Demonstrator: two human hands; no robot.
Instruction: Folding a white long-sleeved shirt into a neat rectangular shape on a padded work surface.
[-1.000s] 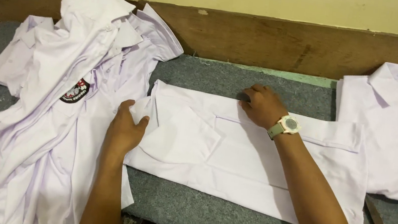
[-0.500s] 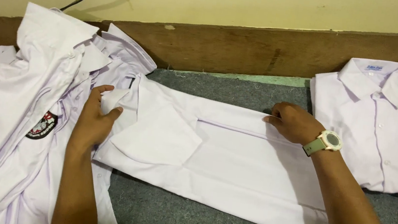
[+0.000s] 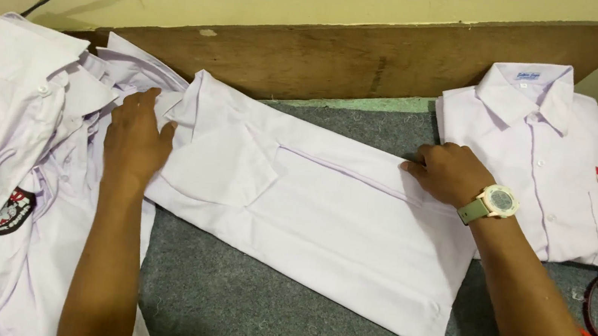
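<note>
White shirt (image 3: 321,231): short-sleeved, pale white with a faint lilac cast, lying flat on the grey felt worktop (image 3: 235,312) at its middle. It lies lengthwise across the scene, left to right, its far edge close to the wooden board. The sides are folded inward into a long rectangle, one sleeve lying flat on top near the left end. A straight fold crease runs along the far half. My left hand (image 3: 136,140) presses its left end; my right hand (image 3: 450,173) presses the far right edge.
</note>
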